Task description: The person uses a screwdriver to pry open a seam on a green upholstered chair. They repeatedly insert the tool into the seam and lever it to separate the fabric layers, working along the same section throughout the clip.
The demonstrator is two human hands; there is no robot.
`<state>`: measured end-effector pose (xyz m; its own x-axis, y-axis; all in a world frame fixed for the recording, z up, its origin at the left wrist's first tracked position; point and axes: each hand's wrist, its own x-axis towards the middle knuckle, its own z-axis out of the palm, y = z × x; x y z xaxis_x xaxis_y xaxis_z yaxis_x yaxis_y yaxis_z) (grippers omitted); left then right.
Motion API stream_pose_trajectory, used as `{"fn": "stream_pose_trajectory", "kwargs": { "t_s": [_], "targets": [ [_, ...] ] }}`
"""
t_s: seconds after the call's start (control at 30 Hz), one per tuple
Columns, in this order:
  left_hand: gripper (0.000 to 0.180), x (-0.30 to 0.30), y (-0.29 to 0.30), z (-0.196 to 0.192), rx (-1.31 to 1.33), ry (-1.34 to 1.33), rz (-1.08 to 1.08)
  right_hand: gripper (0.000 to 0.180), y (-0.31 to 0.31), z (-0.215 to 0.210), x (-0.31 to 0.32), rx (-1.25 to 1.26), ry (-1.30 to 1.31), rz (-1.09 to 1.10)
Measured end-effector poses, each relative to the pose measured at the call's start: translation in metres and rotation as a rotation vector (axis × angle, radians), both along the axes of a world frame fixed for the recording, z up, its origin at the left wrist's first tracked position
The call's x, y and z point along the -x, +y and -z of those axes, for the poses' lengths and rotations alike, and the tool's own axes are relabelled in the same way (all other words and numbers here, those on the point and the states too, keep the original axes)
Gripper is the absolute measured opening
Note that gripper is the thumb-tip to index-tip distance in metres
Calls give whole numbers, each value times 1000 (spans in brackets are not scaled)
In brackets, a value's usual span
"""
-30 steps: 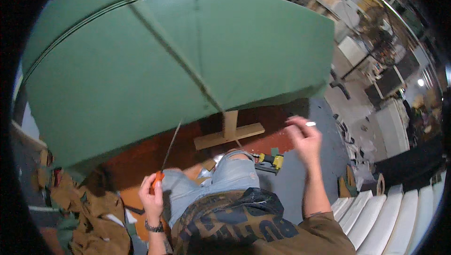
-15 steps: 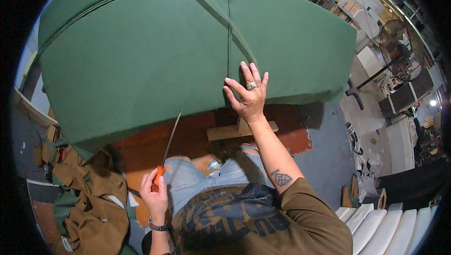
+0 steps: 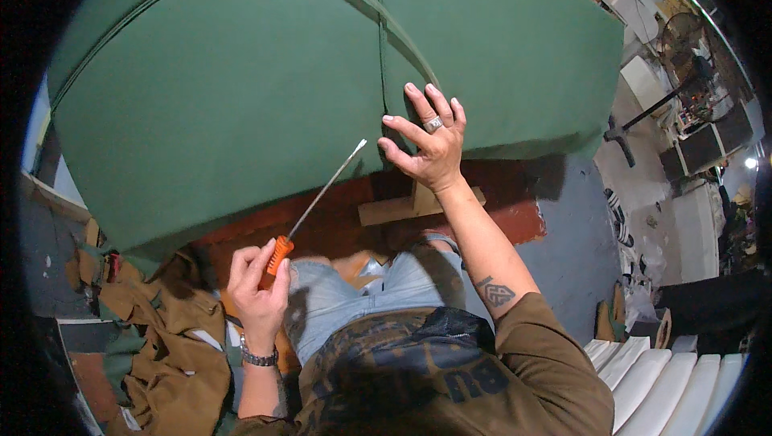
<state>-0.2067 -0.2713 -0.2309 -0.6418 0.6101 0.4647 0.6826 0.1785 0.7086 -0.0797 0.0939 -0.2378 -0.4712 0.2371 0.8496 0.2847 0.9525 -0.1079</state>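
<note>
In a cluttered workshop, we see the left hand (image 3: 259, 287) closed around an orange-handled screwdriver (image 3: 279, 256), its fingers curled about the grip and its thumb along one side. The tool sits low and just left of centre, its slim metal shaft slanting up to the right. The pale tip stands in front of the lower part of a large green upholstered panel (image 3: 225, 98); whether it touches, we cannot tell.

The right hand (image 3: 432, 151), its back toward us, is raised before the same panel, mostly to the right of a vertical seam (image 3: 383, 66). Its fingers are spread, with a wide gap between thumb and forefinger. The upper fingertips meet the lower visible end of a narrow green strip (image 3: 402, 34) that slants across the panel; we cannot tell if they press on it.

Among containers, we make out a clear plastic bag (image 3: 641, 306), crumpled on the floor at right, its contents too indistinct to name. Below the panel, we see a pale wooden piece (image 3: 382, 211) beyond the person's denim-clad knees (image 3: 370, 283). Brown and green fabric (image 3: 173, 356) lies heaped at lower left, opposite a row of long white pads (image 3: 655, 380).
</note>
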Motion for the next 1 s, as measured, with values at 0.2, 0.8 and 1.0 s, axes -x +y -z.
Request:
{"fn": "stream_pose_trajectory", "kwargs": {
  "t_s": [0.2, 0.8, 1.0],
  "targets": [
    [41, 27, 22, -26, 108, 298, 39, 35, 0, 4, 7, 7, 65, 8],
    [60, 3, 38, -110, 389, 837, 45, 33, 1, 8, 9, 25, 112, 1],
    [57, -5, 35, -121, 488, 1092, 217, 36, 0, 8, 7, 23, 113, -14]
  ]
}}
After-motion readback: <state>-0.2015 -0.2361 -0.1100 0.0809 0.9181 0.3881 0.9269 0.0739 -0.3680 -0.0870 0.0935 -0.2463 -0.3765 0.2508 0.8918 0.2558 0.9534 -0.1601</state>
